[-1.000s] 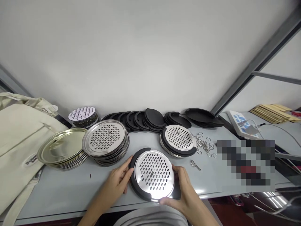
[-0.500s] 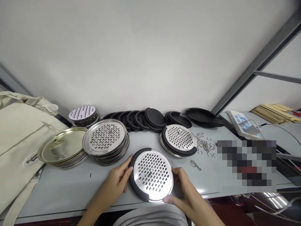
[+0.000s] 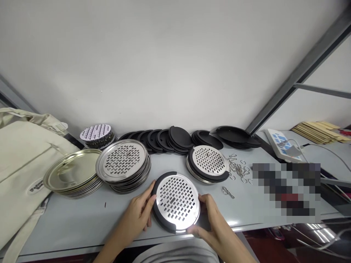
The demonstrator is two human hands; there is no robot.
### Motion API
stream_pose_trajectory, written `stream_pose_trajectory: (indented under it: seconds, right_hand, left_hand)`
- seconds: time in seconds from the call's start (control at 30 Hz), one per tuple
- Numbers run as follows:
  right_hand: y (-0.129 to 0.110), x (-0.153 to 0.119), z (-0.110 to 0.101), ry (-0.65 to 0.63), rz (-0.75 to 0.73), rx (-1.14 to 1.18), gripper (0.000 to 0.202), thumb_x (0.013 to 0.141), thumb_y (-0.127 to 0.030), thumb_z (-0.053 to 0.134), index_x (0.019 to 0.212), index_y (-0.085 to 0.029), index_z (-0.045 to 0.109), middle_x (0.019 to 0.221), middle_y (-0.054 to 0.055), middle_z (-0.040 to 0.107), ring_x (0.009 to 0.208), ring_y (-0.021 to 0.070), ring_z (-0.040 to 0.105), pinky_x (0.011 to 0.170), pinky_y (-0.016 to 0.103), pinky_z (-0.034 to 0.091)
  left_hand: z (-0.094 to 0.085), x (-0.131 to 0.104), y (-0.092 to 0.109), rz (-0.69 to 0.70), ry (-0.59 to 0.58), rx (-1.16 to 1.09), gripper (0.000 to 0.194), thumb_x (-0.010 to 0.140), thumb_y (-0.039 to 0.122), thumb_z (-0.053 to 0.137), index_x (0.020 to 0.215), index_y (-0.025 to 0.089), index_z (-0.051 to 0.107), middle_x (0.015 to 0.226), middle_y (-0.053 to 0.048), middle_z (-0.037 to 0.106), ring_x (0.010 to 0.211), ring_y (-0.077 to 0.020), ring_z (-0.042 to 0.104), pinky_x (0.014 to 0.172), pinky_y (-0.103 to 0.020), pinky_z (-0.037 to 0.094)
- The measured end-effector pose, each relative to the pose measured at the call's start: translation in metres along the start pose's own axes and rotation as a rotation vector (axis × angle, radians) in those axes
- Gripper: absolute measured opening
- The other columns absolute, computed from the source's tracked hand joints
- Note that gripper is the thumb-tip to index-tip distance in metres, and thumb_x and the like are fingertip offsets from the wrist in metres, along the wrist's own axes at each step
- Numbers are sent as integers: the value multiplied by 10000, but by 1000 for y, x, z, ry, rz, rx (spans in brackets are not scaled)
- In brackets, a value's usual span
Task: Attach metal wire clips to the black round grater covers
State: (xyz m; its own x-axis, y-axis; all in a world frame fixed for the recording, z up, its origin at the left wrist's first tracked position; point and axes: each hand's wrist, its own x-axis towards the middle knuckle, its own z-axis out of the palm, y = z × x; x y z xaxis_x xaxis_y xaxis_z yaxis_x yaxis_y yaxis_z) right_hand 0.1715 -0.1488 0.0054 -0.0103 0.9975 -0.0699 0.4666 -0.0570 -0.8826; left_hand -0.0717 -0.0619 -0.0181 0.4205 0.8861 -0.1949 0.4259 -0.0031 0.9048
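Observation:
Near the table's front edge I hold a round slotted metal disc (image 3: 177, 199) with a black crescent-shaped rim along its left side. My left hand (image 3: 138, 210) grips the black rim, thumb on top and fingers partly hidden beneath. On the opposite side, my right hand (image 3: 210, 219) is closed around the bare metal edge, its thumb low and its fingers higher up. A similar disc with a black rim (image 3: 210, 160) lies on a small stack behind my right hand. Left of it stands a stack of larger slotted metal trays (image 3: 122, 160).
Gold-coloured metal lids (image 3: 74, 166) are piled beside a cream bag (image 3: 24, 164) at left. Black round pieces (image 3: 179, 138) line the wall. Wire clips (image 3: 238, 170) lie loose at right, one clip (image 3: 228, 192) apart. A metal frame post (image 3: 287, 87) rises behind them.
The disc has shifted and tilted slightly, its right edge moving left together with my right hand. My left hand keeps its grip on the black rim.

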Motion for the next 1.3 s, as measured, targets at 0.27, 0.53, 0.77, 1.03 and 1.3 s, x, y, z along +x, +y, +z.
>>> stream_pose_trajectory:
  seconds: [0.27,0.53,0.77,1.03,1.3]
  right_hand:
    - [3,12,2,21,-38,44,557,869,-365,643,1329,-211,369,1254,108,534,1164,264,529,983,401,458]
    - [29,4,-37,245,-57,-266,227,937,-416,519,1068,-235,553,975,59,585,851,216,579,783,367,487]
    - [89,4,-67,635,-24,-538,451,825,-594,559,1000,-179,577,900,98,550,814,275,551,767,472,481]
    - [87,8,-63,476,-53,-390,211,897,-395,480,869,-213,583,841,73,574,773,232,602,734,392,516]
    - [85,9,-63,480,-66,-391,202,892,-371,478,873,-205,592,839,80,587,770,232,617,721,382,520]
  left_hand:
    - [4,0,1,-27,71,-91,720,915,509,479,1494,133,275,555,69,453,401,-106,479,347,-178,416]
    - [6,-5,10,-5,142,36,559,947,468,433,1434,225,306,615,80,393,422,-95,429,395,-181,393]
    - [15,-15,15,572,355,626,428,898,338,584,1299,192,544,1093,-123,635,1009,-252,610,901,-356,476]
    - [15,-12,18,690,15,1018,749,910,415,566,1524,206,193,1586,-99,203,1418,-295,256,1111,-459,314]
    - [13,-11,16,732,51,1094,641,954,308,523,1514,205,229,1568,-86,266,1420,-257,271,1096,-411,335]
